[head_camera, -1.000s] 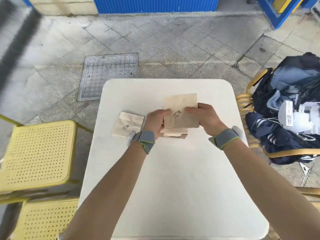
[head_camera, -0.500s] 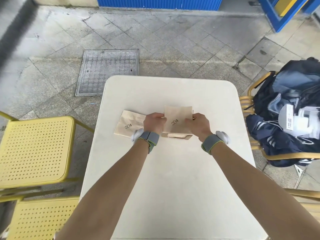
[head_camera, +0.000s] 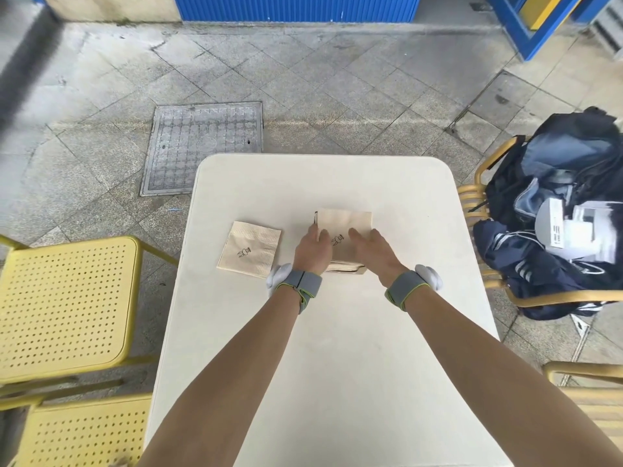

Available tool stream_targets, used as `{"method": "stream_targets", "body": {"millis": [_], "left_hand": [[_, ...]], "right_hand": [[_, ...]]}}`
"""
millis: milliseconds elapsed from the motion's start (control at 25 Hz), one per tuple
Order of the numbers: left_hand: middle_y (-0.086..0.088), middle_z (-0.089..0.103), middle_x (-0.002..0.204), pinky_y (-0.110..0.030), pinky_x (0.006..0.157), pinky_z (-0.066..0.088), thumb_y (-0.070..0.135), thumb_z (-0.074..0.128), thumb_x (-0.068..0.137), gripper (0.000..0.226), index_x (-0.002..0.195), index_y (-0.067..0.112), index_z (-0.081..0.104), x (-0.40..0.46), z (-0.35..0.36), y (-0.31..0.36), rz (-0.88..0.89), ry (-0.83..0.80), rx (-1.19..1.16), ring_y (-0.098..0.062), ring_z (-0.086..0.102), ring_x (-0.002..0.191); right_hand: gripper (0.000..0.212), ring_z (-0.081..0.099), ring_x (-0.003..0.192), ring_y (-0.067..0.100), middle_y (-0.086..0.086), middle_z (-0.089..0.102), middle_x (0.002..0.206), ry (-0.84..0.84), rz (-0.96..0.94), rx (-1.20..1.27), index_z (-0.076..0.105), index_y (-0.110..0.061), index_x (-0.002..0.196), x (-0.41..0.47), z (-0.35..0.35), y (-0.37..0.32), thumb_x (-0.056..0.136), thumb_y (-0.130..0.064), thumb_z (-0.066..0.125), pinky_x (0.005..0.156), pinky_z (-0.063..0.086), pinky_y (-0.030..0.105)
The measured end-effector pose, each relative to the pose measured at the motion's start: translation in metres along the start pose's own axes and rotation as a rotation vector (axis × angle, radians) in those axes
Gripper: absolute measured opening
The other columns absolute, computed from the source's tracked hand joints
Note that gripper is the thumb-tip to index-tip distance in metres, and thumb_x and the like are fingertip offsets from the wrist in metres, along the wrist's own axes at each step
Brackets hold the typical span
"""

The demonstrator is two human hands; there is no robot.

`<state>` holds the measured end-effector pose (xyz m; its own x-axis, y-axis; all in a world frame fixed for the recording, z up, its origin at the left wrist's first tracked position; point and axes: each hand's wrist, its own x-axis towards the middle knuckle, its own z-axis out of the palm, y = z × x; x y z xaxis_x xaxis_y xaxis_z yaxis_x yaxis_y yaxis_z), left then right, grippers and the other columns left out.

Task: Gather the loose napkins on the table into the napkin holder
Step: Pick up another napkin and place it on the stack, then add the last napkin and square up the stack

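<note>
A beige napkin [head_camera: 347, 219] with a small printed figure lies flat on top of the stack in the low napkin holder [head_camera: 361, 272], near the middle of the white table [head_camera: 337, 348]. My left hand [head_camera: 313, 252] grips the napkin's left edge. My right hand [head_camera: 374, 252] presses on its right side with the fingers laid over it. Only a corner of the holder shows under my hands. One more loose napkin [head_camera: 249, 249] lies flat on the table just left of my left hand.
Two yellow perforated chairs [head_camera: 64, 308] [head_camera: 87, 433] stand along the table's left side. At the right, a yellow-framed chair holds a dark backpack [head_camera: 566, 210] and white items. Another chair frame [head_camera: 590, 375] sits lower right. Paved ground lies beyond the table.
Both hands have lowered the napkin from a raised, tilted hold down flat onto the stack in the holder. The loose napkin at the left has not moved.
</note>
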<state>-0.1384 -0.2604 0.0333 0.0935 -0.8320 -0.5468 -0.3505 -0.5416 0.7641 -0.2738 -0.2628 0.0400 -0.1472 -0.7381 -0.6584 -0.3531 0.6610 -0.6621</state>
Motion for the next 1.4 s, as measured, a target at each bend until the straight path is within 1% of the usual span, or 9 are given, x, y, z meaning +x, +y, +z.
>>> {"method": "stream_targets", "body": {"millis": [80, 200, 440, 520, 680, 800, 880, 1120, 1400], "left_hand": [[-0.016, 0.062, 0.126, -0.041, 0.105, 0.041, 0.029, 0.033, 0.097, 0.040, 0.128, 0.009, 0.050, -0.004, -0.002, 0.000, -0.011, -0.077, -0.020, -0.035, 0.055, 0.122], [-0.005, 0.039, 0.156, -0.032, 0.117, 0.024, 0.032, 0.035, 0.099, 0.053, 0.149, 0.017, 0.036, -0.008, -0.027, -0.005, -0.053, -0.002, -0.032, -0.024, 0.034, 0.146], [-0.018, 0.053, 0.141, -0.034, 0.106, 0.041, 0.009, 0.046, 0.092, 0.044, 0.136, 0.005, 0.053, 0.008, -0.138, -0.070, -0.130, 0.411, 0.111, -0.032, 0.050, 0.130], [-0.018, 0.054, 0.138, -0.037, 0.105, 0.042, 0.009, 0.050, 0.090, 0.045, 0.134, 0.004, 0.054, 0.010, -0.153, -0.085, -0.172, 0.414, 0.128, -0.034, 0.051, 0.128], [-0.018, 0.051, 0.139, -0.038, 0.109, 0.037, 0.013, 0.051, 0.089, 0.047, 0.136, 0.007, 0.052, 0.024, -0.163, -0.106, -0.186, 0.352, 0.135, -0.035, 0.048, 0.128], [-0.016, 0.054, 0.137, -0.037, 0.106, 0.038, 0.015, 0.051, 0.089, 0.048, 0.137, 0.008, 0.050, 0.032, -0.160, -0.106, -0.199, 0.354, 0.097, -0.033, 0.048, 0.129], [-0.016, 0.056, 0.133, -0.037, 0.102, 0.039, 0.016, 0.054, 0.087, 0.047, 0.133, 0.007, 0.049, 0.034, -0.157, -0.107, -0.221, 0.359, 0.129, -0.032, 0.047, 0.128], [-0.017, 0.064, 0.122, -0.041, 0.100, 0.047, 0.013, 0.055, 0.085, 0.034, 0.118, 0.004, 0.058, 0.038, -0.151, -0.106, -0.367, 0.357, 0.201, -0.035, 0.056, 0.120], [-0.015, 0.058, 0.128, -0.040, 0.101, 0.044, 0.014, 0.054, 0.083, 0.040, 0.121, 0.007, 0.060, 0.026, -0.146, -0.103, -0.332, 0.351, 0.148, -0.034, 0.052, 0.123]], "right_hand": [[0.056, 0.053, 0.116, 0.031, 0.010, 0.055, 0.131, 0.000, -0.017, -0.020, 0.042, -0.008, 0.128, -0.003, 0.002, -0.003, 0.090, -0.049, 0.049, 0.093, 0.043, 0.039], [0.059, 0.040, 0.131, 0.038, 0.021, 0.041, 0.143, 0.266, -0.244, -0.241, 0.034, 0.001, 0.136, -0.007, 0.007, -0.006, 0.092, -0.035, 0.053, 0.107, 0.035, 0.043], [0.031, 0.061, 0.105, 0.031, 0.014, 0.060, 0.117, 0.259, -0.737, -0.267, 0.057, -0.003, 0.119, -0.028, 0.106, -0.036, 0.089, -0.014, 0.057, 0.088, 0.045, 0.031], [0.026, 0.064, 0.098, 0.028, 0.011, 0.065, 0.112, 0.166, -0.663, -0.290, 0.061, -0.006, 0.112, -0.024, 0.138, -0.035, 0.089, -0.017, 0.056, 0.081, 0.042, 0.025], [0.044, 0.060, 0.110, 0.032, 0.014, 0.065, 0.119, 0.017, -0.183, -0.332, 0.059, -0.003, 0.119, 0.001, 0.181, -0.031, 0.085, -0.029, 0.053, 0.080, 0.044, 0.030], [0.030, 0.060, 0.081, 0.028, 0.015, 0.067, 0.089, 0.070, -0.014, -0.145, 0.064, 0.000, 0.092, 0.015, 0.186, -0.032, 0.077, -0.024, 0.057, 0.059, 0.043, 0.028], [0.014, 0.059, 0.071, 0.026, 0.011, 0.062, 0.071, 0.105, 0.071, 0.057, 0.058, -0.007, 0.067, 0.021, 0.187, -0.037, 0.075, -0.017, 0.064, 0.061, 0.052, 0.031], [0.022, 0.043, 0.018, 0.008, 0.007, 0.053, 0.055, 0.031, 0.232, 0.236, 0.056, -0.009, 0.064, 0.031, 0.190, -0.035, 0.081, -0.002, 0.068, 0.029, 0.039, 0.016], [0.011, 0.058, 0.065, 0.022, 0.002, 0.064, 0.066, 0.032, -0.026, 0.016, 0.065, -0.018, 0.066, 0.012, 0.175, -0.044, 0.073, -0.020, 0.072, 0.061, 0.042, 0.028]]}}
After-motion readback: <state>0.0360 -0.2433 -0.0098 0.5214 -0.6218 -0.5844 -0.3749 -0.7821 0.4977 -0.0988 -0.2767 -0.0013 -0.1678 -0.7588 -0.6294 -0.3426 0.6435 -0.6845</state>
